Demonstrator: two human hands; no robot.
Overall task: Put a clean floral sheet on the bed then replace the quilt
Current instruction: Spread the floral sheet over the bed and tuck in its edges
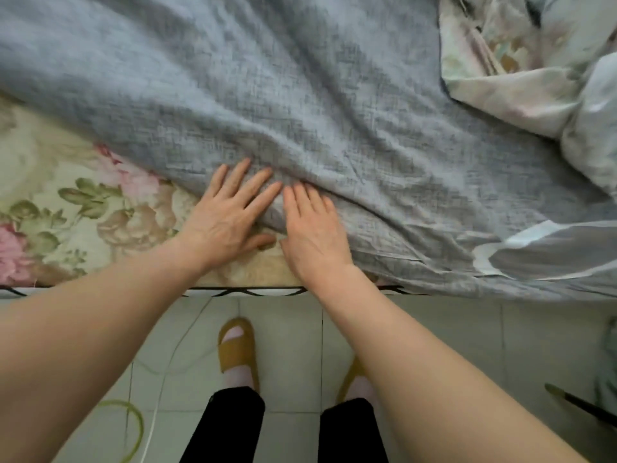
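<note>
A grey-blue crinkled quilt (300, 95) lies over most of the bed. Under it a floral sheet (66, 208) with pink and beige flowers shows at the left and along the front edge. My left hand (227, 215) rests flat with fingers spread on the quilt's edge where it meets the sheet. My right hand (314, 232) lies flat right beside it on the quilt, fingers together. Neither hand grips the cloth. A bunched pale patterned cloth (521, 61) lies at the far right of the bed.
The bed's front edge (233, 290) runs across the middle of the view. Below it is a pale tiled floor (434, 345), my feet in mustard slippers (237, 345), a thin white cord (157, 379), a green loop (133, 426) and a dark object (581, 409) at right.
</note>
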